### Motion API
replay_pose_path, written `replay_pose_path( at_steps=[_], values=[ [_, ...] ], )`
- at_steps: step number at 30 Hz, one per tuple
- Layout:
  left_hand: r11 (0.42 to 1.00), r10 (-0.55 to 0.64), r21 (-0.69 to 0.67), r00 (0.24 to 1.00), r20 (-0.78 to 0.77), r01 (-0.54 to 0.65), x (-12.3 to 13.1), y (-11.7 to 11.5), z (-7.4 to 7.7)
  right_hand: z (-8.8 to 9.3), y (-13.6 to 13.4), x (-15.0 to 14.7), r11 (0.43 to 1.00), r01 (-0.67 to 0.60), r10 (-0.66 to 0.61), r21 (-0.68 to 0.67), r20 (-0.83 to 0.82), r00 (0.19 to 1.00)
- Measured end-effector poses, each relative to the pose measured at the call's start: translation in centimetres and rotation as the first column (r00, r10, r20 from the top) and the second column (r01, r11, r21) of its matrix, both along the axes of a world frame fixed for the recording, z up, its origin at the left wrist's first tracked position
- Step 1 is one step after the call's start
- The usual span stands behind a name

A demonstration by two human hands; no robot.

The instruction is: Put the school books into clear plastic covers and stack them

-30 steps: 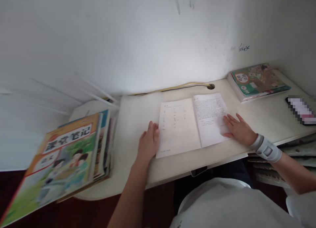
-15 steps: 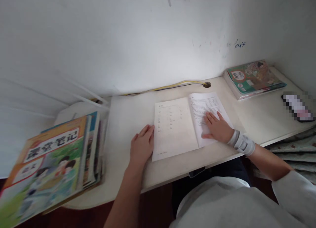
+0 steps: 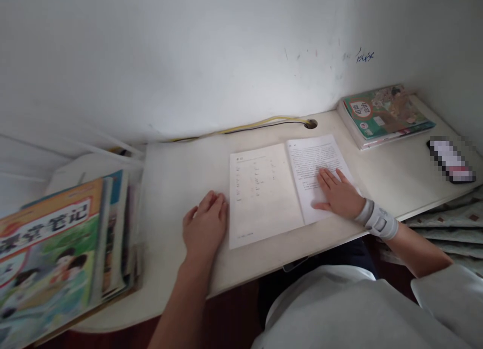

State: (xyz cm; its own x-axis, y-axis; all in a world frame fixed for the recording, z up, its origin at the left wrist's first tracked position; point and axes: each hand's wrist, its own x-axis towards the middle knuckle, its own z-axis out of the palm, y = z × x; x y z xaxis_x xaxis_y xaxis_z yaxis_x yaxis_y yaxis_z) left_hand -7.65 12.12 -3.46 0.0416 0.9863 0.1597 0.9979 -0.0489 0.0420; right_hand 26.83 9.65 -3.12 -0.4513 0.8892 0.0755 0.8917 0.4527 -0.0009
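Note:
An open booklet point(image 3: 271, 188) with printed white pages lies flat on the white desk point(image 3: 177, 178). My right hand point(image 3: 337, 193) rests palm down on its right page, fingers spread, with a grey-white band on the wrist. My left hand point(image 3: 206, 225) lies flat on the desk just left of the booklet's left edge, close to the paper and holding nothing.
A stack of colourful books point(image 3: 60, 248) sits on a stool-like surface at the left. Another book pile point(image 3: 385, 115) lies at the desk's back right, next to a dark phone point(image 3: 451, 160). A yellow cable point(image 3: 249, 127) runs along the wall into a desk hole.
My left hand has slid left off the booklet's edge onto the bare desk. My right hand has moved a little inward on the right page. The view has shifted left.

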Motion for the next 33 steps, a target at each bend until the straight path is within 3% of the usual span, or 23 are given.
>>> replay_pose_path(
  at_steps=[19, 27, 33],
  values=[
    [0.996, 0.018, -0.085, 0.997, -0.074, -0.024, 0.1, -0.3, 0.1, -0.3, 1.3, 2.6, 0.997, -0.006, 0.010, -0.082, 0.040, 0.999],
    [0.993, 0.059, -0.097, 0.994, -0.094, -0.068, 0.1, -0.6, 0.3, 0.5, 1.8, 3.9, 0.988, 0.009, 0.006, -0.152, 0.094, 0.996],
    [0.999, -0.046, -0.015, 0.996, -0.073, 0.045, 1.6, -0.4, 1.2, 2.0, 2.2, 2.7, 0.990, -0.025, 0.028, -0.139, 0.015, 1.000]
  ],
)
